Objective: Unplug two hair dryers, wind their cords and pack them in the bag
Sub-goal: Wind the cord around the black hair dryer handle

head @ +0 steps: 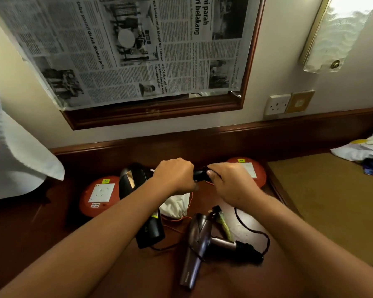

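Observation:
I hold a black hair dryer above the wooden table. My left hand is closed around its handle. My right hand pinches the black cord where it leaves the handle's end. The dryer's barrel runs down behind my left forearm. A grey hair dryer lies on the table below my hands, with cord bunched at its handle end and its plug loose beside it. A white drawstring bag with an orange string lies between the two dryers.
Two round orange socket units sit at the back of the table. A wall socket is empty at the upper right. White cloth hangs at the left; clothes lie at the right. Newspaper covers the mirror.

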